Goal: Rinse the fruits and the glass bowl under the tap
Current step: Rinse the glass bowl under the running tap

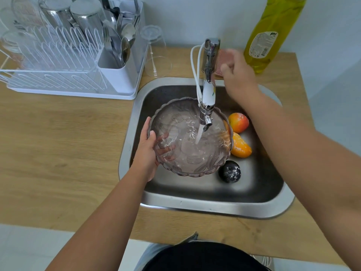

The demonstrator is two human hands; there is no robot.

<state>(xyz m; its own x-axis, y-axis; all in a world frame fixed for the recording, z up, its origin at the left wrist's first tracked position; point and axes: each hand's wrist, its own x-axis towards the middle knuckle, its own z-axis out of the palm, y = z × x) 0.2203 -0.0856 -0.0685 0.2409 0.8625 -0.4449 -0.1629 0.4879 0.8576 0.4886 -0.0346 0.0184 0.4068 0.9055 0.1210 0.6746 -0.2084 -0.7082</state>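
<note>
The bowl (190, 136), rigid, breakable and likely slick when wet, is held under the tap (208, 83) over the sink (214, 207) by the left hand (147, 148) gripping its rim, best supported underneath, while the blurred right hand (239, 80) seems loosely curled, empty.
</note>
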